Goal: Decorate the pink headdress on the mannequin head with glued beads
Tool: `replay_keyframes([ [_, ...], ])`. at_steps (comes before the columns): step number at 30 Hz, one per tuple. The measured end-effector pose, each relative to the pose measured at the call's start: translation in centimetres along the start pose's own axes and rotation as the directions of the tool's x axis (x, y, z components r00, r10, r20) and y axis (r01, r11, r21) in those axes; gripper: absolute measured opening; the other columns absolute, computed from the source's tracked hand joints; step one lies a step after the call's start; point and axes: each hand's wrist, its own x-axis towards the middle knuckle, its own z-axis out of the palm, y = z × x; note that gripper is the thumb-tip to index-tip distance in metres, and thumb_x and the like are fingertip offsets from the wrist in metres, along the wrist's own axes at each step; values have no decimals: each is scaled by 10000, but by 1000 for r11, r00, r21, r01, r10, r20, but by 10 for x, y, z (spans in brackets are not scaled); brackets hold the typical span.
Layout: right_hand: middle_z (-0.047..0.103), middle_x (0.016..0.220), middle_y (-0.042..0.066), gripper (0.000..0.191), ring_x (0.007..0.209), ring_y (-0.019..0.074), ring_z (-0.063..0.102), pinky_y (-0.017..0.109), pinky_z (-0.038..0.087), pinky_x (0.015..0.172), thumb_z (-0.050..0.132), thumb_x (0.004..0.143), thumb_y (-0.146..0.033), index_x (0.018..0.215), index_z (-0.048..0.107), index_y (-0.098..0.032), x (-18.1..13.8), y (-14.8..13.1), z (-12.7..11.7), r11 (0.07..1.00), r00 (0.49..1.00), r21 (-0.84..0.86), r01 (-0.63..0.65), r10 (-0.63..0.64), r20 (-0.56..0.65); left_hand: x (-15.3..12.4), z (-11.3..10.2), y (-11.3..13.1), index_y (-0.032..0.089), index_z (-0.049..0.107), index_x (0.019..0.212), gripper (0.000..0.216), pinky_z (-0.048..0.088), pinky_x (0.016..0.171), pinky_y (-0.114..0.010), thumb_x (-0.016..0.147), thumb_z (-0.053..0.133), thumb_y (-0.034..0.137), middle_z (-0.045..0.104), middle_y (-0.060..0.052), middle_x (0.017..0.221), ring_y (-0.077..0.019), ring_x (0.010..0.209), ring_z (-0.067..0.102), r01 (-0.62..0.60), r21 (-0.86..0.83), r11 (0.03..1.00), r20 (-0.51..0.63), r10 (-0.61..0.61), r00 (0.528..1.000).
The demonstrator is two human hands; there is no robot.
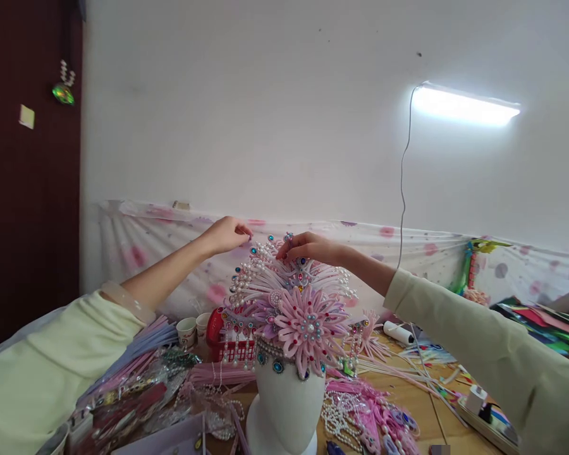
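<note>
A pink beaded headdress (312,327), with a big ribbon flower, pearl-tipped sprays and blue gems, sits on a white mannequin head (289,404) at the front middle. My left hand (230,234) is raised beside the upper left of the sprays, its fingertips pinched together; whatever they may hold is too small to make out. At the top of the headdress, my right hand (308,247) reaches in from the right with curled fingers closed on the upper sprays. Its fingertips are partly lost among the pearls.
Behind the headdress stand a red basket (213,328) and paper cups (186,332). Bagged trims and ribbon strips (146,344) crowd the left. Pearl strings (339,417), pink tassels (372,407) and a white thread spool (398,332) lie on the right of the table (420,395).
</note>
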Motion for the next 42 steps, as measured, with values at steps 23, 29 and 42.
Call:
replay_keyframes([
  [23, 756, 860, -21, 240, 774, 124, 606, 246, 441, 758, 633, 817, -134, 938, 819, -224, 4, -19, 7, 939, 992, -327, -108, 126, 32, 3, 17, -21, 157, 723, 815, 292, 519, 750, -278, 538, 644, 108, 780, -26, 842, -193, 818, 698, -102, -258, 961, 314, 183, 932],
  [29, 777, 985, -4, 254, 872, 127, 650, 250, 469, 860, 627, 834, -100, 964, 808, -222, 4, -16, 5, 950, 992, -293, -111, 124, 28, 2, 13, -24, 138, 714, 914, 397, 529, 830, -315, 524, 666, 87, 777, -50, 925, -205, 883, 705, -99, -285, 953, 366, 204, 908],
  [42, 665, 644, -30, 45, 608, 111, 545, 247, 388, 589, 737, 755, -200, 785, 767, -185, 14, -6, 20, 923, 981, -354, -151, 96, -167, 8, 15, -29, 166, 771, 841, 279, 560, 860, -358, 586, 786, 278, 814, -62, 887, -249, 894, 742, -95, -242, 966, 308, 169, 936],
])
